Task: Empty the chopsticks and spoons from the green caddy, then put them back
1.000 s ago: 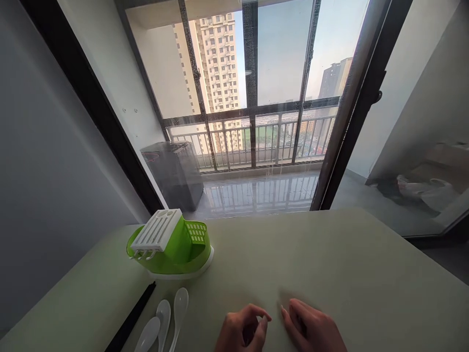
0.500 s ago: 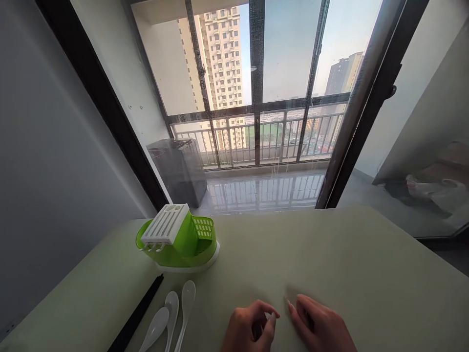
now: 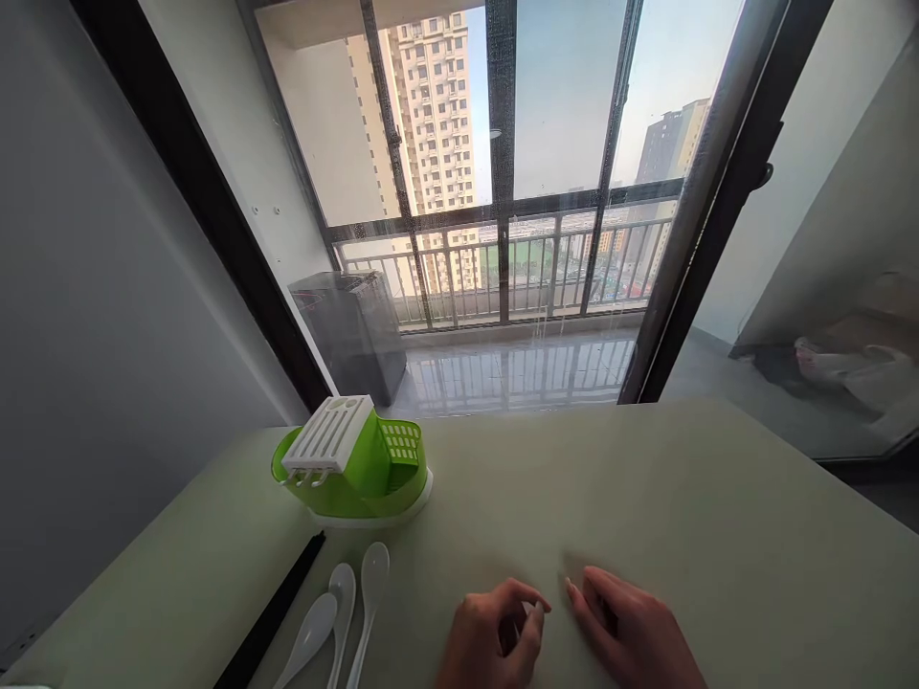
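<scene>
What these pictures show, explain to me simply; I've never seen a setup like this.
There's no machine here, just a person's two bare hands. Every view comes from one camera worn on the head, looking forward and down. The left hand and right hand are side by side at the table's near side, fingers curled, with nothing visibly held. Left of them lie three white spoons and a long black item. Behind these stands a green caddy with a slotted white top.
</scene>
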Demonstrator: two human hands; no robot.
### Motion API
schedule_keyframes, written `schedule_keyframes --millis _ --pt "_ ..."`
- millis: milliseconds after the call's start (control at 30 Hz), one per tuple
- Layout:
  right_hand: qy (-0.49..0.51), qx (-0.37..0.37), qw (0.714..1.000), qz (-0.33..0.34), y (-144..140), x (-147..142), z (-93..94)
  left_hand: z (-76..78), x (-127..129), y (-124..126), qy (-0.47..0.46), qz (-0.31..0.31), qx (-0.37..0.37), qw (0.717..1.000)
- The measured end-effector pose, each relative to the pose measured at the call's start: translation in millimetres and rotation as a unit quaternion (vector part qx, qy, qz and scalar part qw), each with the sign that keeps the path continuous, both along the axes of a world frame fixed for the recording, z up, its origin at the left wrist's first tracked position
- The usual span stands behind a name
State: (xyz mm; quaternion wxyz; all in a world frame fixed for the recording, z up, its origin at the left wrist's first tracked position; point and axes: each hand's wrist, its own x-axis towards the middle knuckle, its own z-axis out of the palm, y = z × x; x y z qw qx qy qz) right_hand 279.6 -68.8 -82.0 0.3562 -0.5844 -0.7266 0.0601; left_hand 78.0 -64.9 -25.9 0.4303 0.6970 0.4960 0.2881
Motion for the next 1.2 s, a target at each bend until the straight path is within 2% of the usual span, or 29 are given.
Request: schedule_keyframes --millis 433,700,967,1100,1133,1200 --pt "0.004 -0.001 1.000 -0.001 0 0 1.9 7.3 2 0 0.006 0.004 -0.012 1.000" --pt "-0.001 0.004 1.000 -0.003 -1 -1 7.4 9.5 3 -1 0.019 0.004 0.000 1.000" --pt "0.010 -0.009 1.000 -0.011 0 -2 5.3 11.4 4 1 0.016 0.003 0.006 1.000" --pt "0.016 -0.022 1.000 -0.011 0 -2 2.3 13.4 2 -10 0.005 -0.018 -0.025 1.000" --pt "0.019 -0.028 0.999 -0.009 0 -1 1.7 15.2 -2 -16 0.003 -0.028 -0.021 0.999" --pt "0.025 -0.040 0.999 -0.007 -1 0 1.1 21.5 -14 -29 0.006 -0.031 0.033 0.999"
